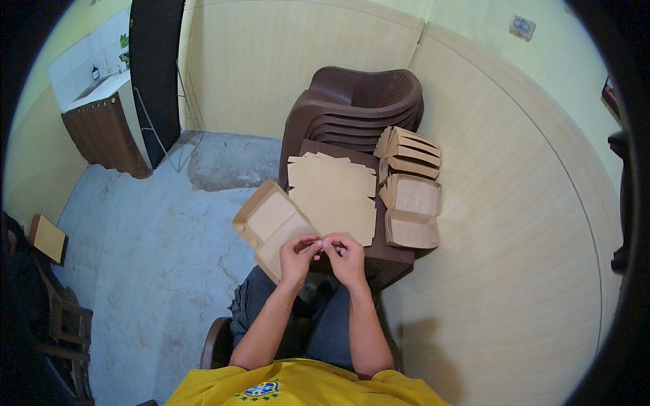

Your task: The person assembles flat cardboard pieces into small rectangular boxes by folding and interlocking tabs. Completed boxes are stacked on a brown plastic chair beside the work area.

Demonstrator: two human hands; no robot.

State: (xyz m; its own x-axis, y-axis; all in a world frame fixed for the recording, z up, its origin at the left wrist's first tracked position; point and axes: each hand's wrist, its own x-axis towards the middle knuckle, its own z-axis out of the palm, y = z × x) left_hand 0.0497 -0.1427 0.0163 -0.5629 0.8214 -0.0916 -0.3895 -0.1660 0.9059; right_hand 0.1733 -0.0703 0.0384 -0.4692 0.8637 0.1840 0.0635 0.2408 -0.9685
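An open brown box (269, 211) is held at a tilt over the person's lap, to the left of a pile of flat cardboard blanks (330, 187). Its far walls are raised and two hollow sections are shown, divided by a fold line across the middle. At its right-hand edge both hands are brought together: the thumb and fingers of the left hand (299, 258) are pinched at the edge, and those of the right hand (344, 260) are pinched against the same spot, the two sets of fingertips almost touching. Which flap or tab is gripped between them cannot be told, as it is covered by the fingers.

The blanks are laid on the brown seat (393, 254) in front of a stack of chairs (362, 95). To the right, near the panelled wall (501, 223), shaped boxes (414, 203) are nested together, with a further bundle (410, 152) behind them.

The step in hand is judged to be the locking of one corner. For the next move, the tab would need to be pressed fully home with the wall kept upright, and any corner left loose would then need to be fastened likewise.
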